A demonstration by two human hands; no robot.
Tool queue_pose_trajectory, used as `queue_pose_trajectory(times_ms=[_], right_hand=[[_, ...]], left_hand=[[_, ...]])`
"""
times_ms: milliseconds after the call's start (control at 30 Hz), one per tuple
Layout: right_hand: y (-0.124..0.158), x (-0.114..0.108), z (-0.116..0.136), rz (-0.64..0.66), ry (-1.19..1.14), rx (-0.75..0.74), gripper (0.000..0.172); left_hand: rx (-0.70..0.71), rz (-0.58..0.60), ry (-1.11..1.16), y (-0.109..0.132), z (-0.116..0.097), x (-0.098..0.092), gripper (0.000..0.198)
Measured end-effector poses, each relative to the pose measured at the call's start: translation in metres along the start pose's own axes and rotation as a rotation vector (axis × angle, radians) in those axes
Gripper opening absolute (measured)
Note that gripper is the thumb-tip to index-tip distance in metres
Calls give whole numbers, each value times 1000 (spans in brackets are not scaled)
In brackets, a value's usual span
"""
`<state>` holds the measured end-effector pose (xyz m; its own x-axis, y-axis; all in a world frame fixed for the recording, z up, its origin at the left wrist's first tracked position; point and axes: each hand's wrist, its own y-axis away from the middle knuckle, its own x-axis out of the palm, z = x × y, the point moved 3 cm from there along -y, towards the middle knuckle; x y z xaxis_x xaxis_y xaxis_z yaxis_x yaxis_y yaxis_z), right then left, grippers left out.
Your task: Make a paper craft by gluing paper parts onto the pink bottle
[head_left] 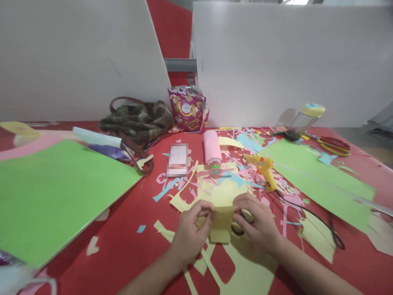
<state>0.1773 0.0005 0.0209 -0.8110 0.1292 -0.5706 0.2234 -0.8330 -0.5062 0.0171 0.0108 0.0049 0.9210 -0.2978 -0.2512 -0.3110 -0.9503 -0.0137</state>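
Observation:
A small piece of pale yellow paper (221, 223) hangs between both hands, just above the red table (129, 241). My left hand (188, 233) pinches its left edge with curled fingers. My right hand (256, 221) pinches the right edge, and dark scissor handles (238, 230) show under its fingers. Beneath the hands lie cut yellow sheets (245, 266) with shapes removed.
A yellow glue gun (264, 170) with a black cord lies behind my right hand. Also in view: a pink roll (211, 148), large green sheets (52, 196) left and right (319, 176), red-handled scissors (334, 144), a snack bag (187, 108), a plaid bag (138, 119), several coloured paper scraps.

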Motion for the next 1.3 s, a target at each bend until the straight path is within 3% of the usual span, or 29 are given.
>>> queue_pose_trajectory(times_ms=[400, 500, 633, 733, 900, 1100, 1300], right_hand=[[2, 3, -11, -131, -183, 245, 7], [2, 4, -13, -143, -201, 286, 6], [2, 4, -13, -146, -191, 260, 6], [1, 4, -11, -146, -167, 222, 7], [2, 5, -10, -118, -149, 167, 8], [4, 7, -11, -74, -168, 131, 7], [4, 8, -12, -53, -205, 188, 6]], left_hand=[[-7, 120, 92, 6, -9, 9, 14], [4, 98, 41, 6, -9, 9, 16], [-45, -6, 119, 6, -6, 7, 6], [-181, -74, 289, 4, -3, 7, 15], [-344, -57, 493, 1, -3, 9, 23], [-349, -79, 470, 0, -4, 8, 18], [-299, -61, 387, 2, -5, 8, 18]])
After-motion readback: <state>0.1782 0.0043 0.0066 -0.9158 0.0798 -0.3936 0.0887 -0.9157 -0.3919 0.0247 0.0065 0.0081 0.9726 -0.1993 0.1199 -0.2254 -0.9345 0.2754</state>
